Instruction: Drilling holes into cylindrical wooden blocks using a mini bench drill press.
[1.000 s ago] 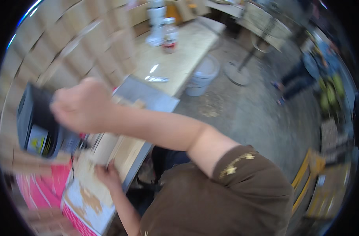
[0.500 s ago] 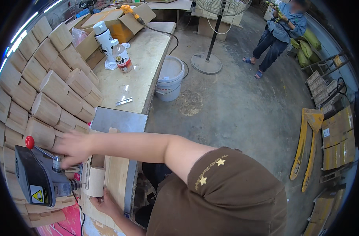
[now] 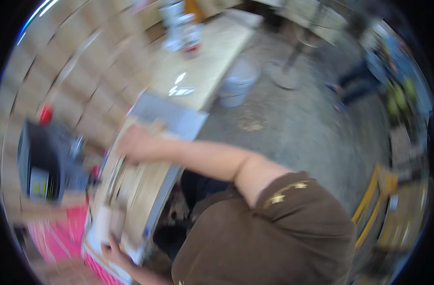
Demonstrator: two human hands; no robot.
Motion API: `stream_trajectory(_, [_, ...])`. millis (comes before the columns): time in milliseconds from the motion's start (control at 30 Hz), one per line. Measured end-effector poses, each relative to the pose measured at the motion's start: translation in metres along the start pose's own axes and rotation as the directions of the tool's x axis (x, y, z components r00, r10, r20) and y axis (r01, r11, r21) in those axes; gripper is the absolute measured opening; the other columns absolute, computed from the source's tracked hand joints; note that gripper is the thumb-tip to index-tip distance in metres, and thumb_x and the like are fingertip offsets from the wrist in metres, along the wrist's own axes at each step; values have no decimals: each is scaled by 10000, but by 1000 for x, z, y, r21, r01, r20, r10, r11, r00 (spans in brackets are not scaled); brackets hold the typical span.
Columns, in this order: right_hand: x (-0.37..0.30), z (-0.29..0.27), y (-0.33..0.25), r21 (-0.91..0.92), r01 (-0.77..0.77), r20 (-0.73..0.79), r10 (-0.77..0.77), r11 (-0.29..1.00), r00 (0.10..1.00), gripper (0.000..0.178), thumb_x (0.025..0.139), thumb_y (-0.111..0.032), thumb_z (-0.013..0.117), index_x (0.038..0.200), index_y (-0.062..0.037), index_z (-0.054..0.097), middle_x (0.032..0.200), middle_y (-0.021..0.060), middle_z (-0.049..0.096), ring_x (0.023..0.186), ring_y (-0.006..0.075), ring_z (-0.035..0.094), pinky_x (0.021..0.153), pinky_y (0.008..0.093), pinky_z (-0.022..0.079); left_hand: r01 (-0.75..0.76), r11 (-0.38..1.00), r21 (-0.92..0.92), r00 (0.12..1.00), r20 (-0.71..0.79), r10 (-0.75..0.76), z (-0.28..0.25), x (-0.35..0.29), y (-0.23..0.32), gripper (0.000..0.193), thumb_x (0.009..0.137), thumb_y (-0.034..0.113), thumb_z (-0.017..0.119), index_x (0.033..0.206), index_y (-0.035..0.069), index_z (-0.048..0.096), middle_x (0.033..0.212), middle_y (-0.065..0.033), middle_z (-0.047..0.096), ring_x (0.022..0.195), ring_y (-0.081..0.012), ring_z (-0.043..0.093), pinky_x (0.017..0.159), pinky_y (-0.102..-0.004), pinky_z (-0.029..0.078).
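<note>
My left hand (image 3: 113, 251) is closed on the near end of a pale wooden cylinder (image 3: 107, 223), which lies along the wooden guide board (image 3: 143, 197) on the bench. Past the far end of that board is my right hand (image 3: 137, 145), low over the pale wood; motion smears its fingers, so their grip and anything under them are unclear. A grey bench drill (image 3: 43, 166) with a red lever knob (image 3: 46, 114) stands left of the guide, apart from both hands. Its chuck points toward the guide.
Stacked wooden cylinders (image 3: 79, 66) wall in the left side. Beyond the grey plate (image 3: 167, 111), a bottle (image 3: 190, 35) stands on the pale tabletop (image 3: 212, 52). A bucket (image 3: 238, 80) and a fan base (image 3: 281, 76) are on the floor. Another person (image 3: 364, 76) stands at far right.
My right hand has left the drill's lever and moved to the guide's far part. My left hand has drawn the wooden cylinder nearer, away from the chuck. The whole view has shifted and blurred.
</note>
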State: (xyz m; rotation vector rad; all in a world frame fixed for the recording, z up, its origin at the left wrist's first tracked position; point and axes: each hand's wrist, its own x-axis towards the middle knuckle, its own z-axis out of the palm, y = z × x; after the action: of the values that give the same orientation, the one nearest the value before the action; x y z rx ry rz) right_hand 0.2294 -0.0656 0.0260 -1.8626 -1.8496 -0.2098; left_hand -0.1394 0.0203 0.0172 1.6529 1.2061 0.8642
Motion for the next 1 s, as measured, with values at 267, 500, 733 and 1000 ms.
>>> stream_trajectory(267, [-27, -39, -24, -39, 103, 23, -102, 994, 994, 314, 687, -250, 704, 947, -116, 591, 893, 41, 584, 915, 255, 532, 835, 403, 373, 301, 890, -343, 949, 13, -316, 40, -27, 44, 376, 747, 324, 719, 754, -42, 634, 592, -23, 531, 483, -85, 458, 446, -219, 346])
stream_trajectory(500, [-20, -33, -26, 7, 114, 38, -114, 993, 993, 261, 740, -210, 675, 960, -115, 572, 904, 29, 570, 898, 245, 512, 884, 403, 341, 358, 843, -401, 925, 27, -379, 44, -21, 55, 374, 717, 323, 758, 666, -5, 585, 542, -22, 520, 427, -67, 425, 423, -213, 338])
stream_trajectory(733, [-20, -41, -19, 25, 116, 68, -117, 993, 991, 280, 738, -217, 682, 977, -115, 578, 905, 25, 573, 907, 242, 513, 884, 399, 342, 432, 810, -397, 902, 171, -398, 44, -7, 67, 389, 723, 307, 757, 783, -48, 611, 577, -31, 557, 446, -55, 452, 424, -201, 342])
stream_trajectory(1000, [-18, -42, -16, 49, 109, 150, -115, 993, 982, 288, 733, -194, 688, 980, -99, 574, 905, 33, 567, 915, 247, 507, 857, 373, 335, 451, 844, -289, 886, 258, -385, 34, -9, 66, 395, 730, 297, 754, 809, -63, 610, 586, -36, 564, 425, -54, 438, 413, -203, 336])
